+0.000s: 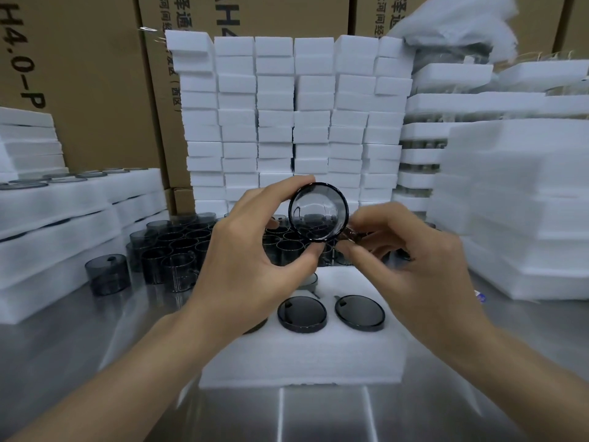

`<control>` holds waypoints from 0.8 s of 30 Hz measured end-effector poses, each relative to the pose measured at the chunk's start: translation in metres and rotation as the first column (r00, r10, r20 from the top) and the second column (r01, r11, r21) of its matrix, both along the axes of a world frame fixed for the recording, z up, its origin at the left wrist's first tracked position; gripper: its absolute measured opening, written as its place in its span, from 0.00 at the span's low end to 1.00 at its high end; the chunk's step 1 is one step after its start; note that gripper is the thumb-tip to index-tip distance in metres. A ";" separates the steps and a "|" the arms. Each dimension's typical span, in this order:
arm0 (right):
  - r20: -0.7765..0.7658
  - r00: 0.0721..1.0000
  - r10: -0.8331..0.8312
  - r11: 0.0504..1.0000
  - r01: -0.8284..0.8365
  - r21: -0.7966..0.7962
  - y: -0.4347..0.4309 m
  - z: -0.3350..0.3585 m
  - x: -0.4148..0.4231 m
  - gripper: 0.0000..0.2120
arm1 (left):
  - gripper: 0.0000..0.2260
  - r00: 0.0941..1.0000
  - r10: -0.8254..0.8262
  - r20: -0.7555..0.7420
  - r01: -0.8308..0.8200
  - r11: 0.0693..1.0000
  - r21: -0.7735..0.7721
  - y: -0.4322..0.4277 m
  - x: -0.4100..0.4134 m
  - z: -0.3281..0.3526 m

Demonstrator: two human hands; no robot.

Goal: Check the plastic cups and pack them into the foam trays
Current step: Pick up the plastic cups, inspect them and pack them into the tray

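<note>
Head view: your left hand [251,250] holds one smoky cup [317,212] raised above the worktop [318,416]. It is turned so that one round end faces you. Your fingers [280,186] curl over the cup's top edge and your thumb presses its lower edge, so the cup is pinched between them.

Your right hand [411,250] is just beside the cup at its lower right, with the fingers curled inward. It is blurred, and I cannot tell whether those fingers touch the cup or hold anything.

Below your hands a white foam tray [302,362] lies flat on the worktop. Two cups [301,314] sit side by side in its pockets with dark round faces up. A further dark shape is mostly hidden under your left wrist.

Behind the tray stands a crowd of loose cups [178,244], upright and packed close together. A lone cup [108,274] stands to their left, near them but apart.

Foam blocks [287,106] are stacked in columns at the back, in front of cardboard boxes [95,90]. Tray stacks [516,202] rise on your right, and more stand on your left.
</note>
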State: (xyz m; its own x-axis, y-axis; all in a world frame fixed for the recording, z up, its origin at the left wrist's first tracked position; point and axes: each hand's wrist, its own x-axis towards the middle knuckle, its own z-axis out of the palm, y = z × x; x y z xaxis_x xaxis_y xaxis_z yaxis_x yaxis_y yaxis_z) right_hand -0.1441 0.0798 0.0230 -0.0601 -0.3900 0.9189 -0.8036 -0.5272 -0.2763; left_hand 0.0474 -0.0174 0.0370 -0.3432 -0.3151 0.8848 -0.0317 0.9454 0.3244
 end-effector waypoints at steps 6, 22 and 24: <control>-0.091 0.995 -0.047 0.992 0.036 -0.121 0.003 0.004 0.002 0.15 | 0.33 0.997 -0.060 -0.047 0.062 0.997 0.046 0.005 0.001 0.003; 0.496 0.846 0.194 0.958 -0.272 0.089 0.008 0.014 0.015 0.09 | 0.24 0.940 -0.264 -0.214 0.336 0.814 0.473 0.006 -0.004 0.004; 0.564 0.801 0.201 0.938 -0.323 0.123 0.007 0.015 0.015 0.10 | 0.26 0.932 -0.288 -0.220 0.361 0.786 0.501 0.004 -0.005 0.002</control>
State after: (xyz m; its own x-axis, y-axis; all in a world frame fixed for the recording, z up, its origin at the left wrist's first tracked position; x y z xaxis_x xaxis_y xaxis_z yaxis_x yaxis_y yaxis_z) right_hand -0.1290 0.0866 0.0380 -0.3859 -0.6362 0.6681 -0.3340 -0.5787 -0.7440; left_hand 0.0424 -0.0130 0.0394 -0.4086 -0.6327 0.6578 0.3208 0.5752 0.7525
